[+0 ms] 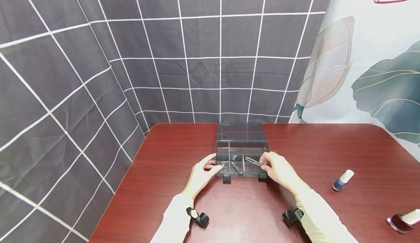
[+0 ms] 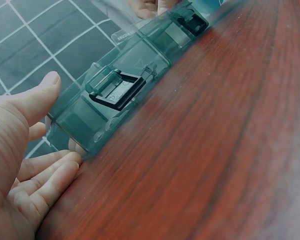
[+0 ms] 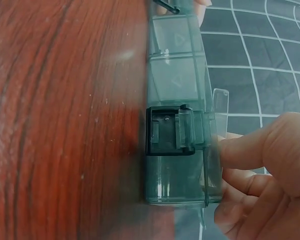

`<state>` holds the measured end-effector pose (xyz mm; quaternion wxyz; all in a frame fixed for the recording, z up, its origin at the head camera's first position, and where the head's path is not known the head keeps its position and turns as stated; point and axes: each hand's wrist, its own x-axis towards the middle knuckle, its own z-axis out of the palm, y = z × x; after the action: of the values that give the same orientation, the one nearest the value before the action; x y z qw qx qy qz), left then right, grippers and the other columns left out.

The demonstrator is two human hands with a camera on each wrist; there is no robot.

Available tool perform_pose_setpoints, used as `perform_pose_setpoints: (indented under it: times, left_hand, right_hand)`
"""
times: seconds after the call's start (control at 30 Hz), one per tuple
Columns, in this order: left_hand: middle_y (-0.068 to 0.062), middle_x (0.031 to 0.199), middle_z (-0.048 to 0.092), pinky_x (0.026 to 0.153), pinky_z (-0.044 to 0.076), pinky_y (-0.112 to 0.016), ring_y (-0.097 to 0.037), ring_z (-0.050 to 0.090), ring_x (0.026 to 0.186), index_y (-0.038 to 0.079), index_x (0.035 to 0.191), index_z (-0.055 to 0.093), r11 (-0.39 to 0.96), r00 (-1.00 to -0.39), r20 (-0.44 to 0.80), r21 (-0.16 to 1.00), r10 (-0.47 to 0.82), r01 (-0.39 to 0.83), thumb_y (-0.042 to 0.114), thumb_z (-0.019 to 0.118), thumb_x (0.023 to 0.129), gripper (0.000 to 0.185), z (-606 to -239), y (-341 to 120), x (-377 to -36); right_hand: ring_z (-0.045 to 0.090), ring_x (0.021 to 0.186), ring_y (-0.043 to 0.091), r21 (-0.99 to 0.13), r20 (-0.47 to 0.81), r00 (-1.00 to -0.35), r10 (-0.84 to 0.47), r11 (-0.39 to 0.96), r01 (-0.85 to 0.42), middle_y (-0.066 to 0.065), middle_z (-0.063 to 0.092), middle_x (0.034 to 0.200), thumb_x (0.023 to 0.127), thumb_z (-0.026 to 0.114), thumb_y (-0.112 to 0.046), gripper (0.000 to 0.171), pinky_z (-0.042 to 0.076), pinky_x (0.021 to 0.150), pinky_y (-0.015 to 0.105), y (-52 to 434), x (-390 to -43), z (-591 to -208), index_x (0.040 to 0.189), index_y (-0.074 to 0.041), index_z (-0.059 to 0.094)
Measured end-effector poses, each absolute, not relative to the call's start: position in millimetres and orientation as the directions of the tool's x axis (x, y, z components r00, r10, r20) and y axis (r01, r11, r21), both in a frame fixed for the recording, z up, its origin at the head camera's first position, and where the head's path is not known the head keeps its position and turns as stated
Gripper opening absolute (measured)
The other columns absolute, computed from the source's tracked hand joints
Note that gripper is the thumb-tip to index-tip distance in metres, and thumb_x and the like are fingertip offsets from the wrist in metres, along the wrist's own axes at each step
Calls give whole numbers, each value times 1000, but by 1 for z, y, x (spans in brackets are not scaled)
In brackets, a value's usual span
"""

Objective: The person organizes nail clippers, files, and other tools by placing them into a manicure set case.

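Note:
A see-through plastic compartment box [image 1: 256, 170] with two black front latches sits on the table, its lid [image 1: 241, 131] folded back. My right hand [image 1: 279, 168] pinches a clear flat plastic strip [image 1: 253, 161] between thumb and fingers, above the right part of the box; the strip [image 3: 220, 107] also stands out past the rim in the right wrist view. My left hand [image 1: 202, 173] touches the box's left front corner, fingers loosely extended at the side [image 2: 60, 175] and thumb raised near the rim. Inside lies a small dark object [image 1: 235, 167], too small to identify, beside a clear divider [image 1: 244, 165].
On the table's right side lie a blue nail polish bottle [image 1: 343, 180] and, nearer, a dark red one [image 1: 404, 221]. Behind the red-brown table [image 1: 170, 184] hangs a grey checked cloth [image 1: 203, 71], with a leaf-patterned curtain [image 1: 370, 71] to the right.

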<state>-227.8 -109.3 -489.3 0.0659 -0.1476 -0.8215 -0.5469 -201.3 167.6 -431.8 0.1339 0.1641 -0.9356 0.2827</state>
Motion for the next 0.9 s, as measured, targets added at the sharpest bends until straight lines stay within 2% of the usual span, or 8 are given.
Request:
perform_pose_setpoints:
  times: [0.33,0.57,0.9]
  left_hand:
    - [-8,105,66,75,50,-29,-17,64,89,12,126,58,347,-938,297,873,177,342,32,72,81,51,-488,-109,-228]
    - [-5,106,65,74,50,-27,-15,63,90,15,127,58,353,-950,259,884,178,307,37,72,80,54,-486,-109,-226]
    - [-5,107,65,76,50,-28,-15,63,90,16,128,58,354,-954,246,888,173,294,39,72,80,55,-487,-111,-227]
  right_hand:
    - [52,66,12,-510,311,-923,-226,780,-363,-6,52,68,74,66,6,20,43,60,33,168,-202,-432,76,-11,57]
    - [52,67,13,-528,296,-930,-220,773,-351,-5,53,69,76,66,5,17,43,62,33,168,-201,-430,80,-10,59]
    - [52,66,10,-554,387,-901,-194,732,-396,-7,53,69,75,70,6,17,44,64,31,173,-191,-422,84,-7,62]
